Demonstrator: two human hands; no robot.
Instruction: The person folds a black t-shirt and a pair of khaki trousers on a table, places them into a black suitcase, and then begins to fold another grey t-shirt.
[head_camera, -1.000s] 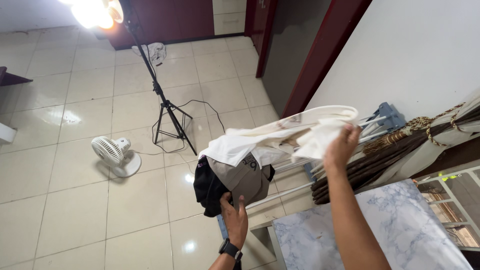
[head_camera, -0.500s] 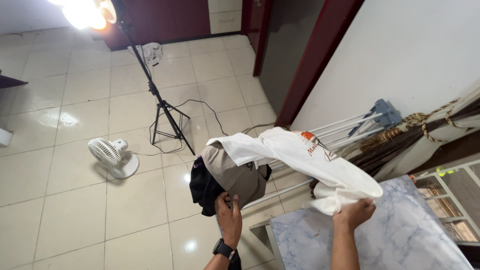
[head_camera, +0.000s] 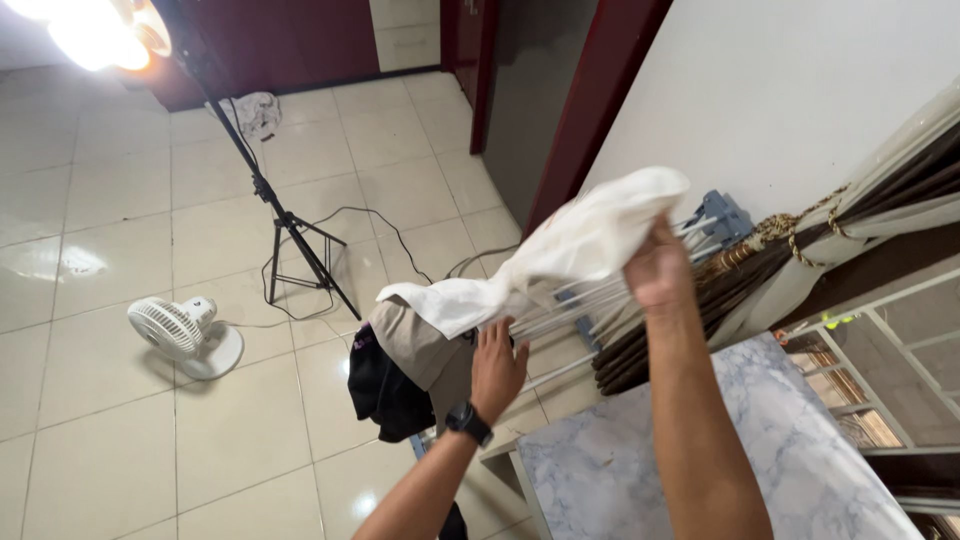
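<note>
right hand (head_camera: 655, 268) fisted on a soft white cloth (head_camera: 560, 250), lifted high; left hand (head_camera: 497, 365) (fingers spread open) presses limp tan and black garments (head_camera: 405, 365) beside the marble-patterned table (head_camera: 690, 470).

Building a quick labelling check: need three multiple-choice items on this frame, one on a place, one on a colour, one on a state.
1. Where does the small fan stand?
A. on the tiled floor, left of the clothes
B. on the marble table
C. on the rack

2. What colour is the cloth in the right hand?
A. red
B. white
C. blue

3. How does the left hand stand?
A. clenched round a cable
B. gripping the fan
C. open, fingers spread, against the tan garment

Answers: 1 A, the fan sits on the tiles near the lamp stand. 2 B, the raised cloth is white. 3 C, the palm lies flat on the tan garment, above the black one.
</note>
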